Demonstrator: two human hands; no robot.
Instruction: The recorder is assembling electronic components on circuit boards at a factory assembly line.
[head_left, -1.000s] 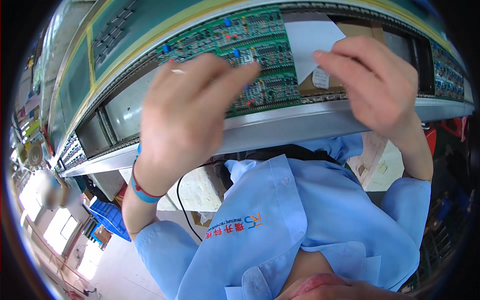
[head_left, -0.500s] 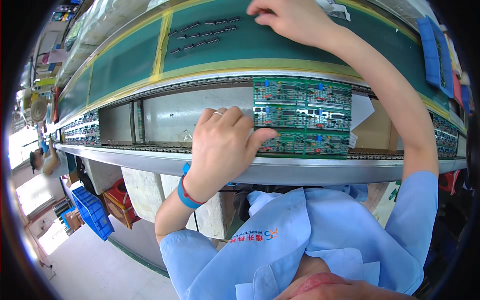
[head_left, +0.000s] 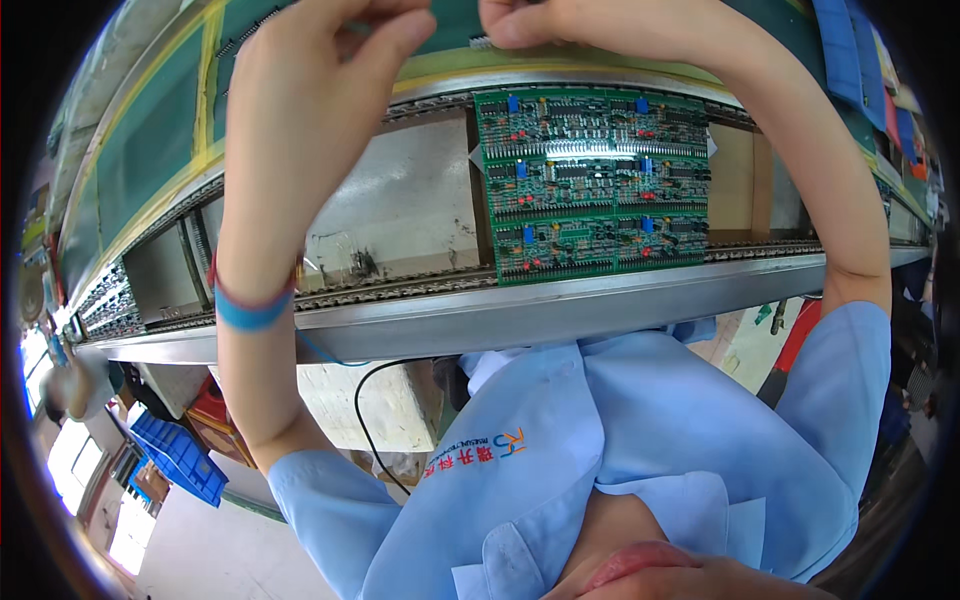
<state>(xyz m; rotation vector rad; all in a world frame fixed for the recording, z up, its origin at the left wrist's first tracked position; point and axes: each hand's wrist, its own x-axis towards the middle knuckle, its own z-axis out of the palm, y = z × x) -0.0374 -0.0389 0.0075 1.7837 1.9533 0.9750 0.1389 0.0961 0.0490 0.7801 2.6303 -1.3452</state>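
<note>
A green circuit board panel [head_left: 560, 207], crowded with small parts and blue and red pieces, rests across the conveyor rails. Beyond its far edge, my right hand [head_left: 545, 22] pinches a small IC chip [head_left: 482, 42] whose silver pins show at the fingertips. My left hand [head_left: 320, 85] is raised over the green work surface [head_left: 145, 135], left of the panel. Its thumb and forefinger come close together, but the top edge of the picture cuts off part of the fingers. More black IC chips [head_left: 248, 32] lie beside the left hand, partly hidden by it.
A metal conveyor rail [head_left: 420, 312] with a chain runs along my side of the line. Further boards [head_left: 108, 305] sit on it at the far left. Blue bins [head_left: 845, 45] stand at the upper right, and a blue crate [head_left: 178, 455] lies low on the left.
My left hand has left the panel's edge and moved up and left over the work surface. The right hand now shows an IC chip in its fingers. The view has shifted.
</note>
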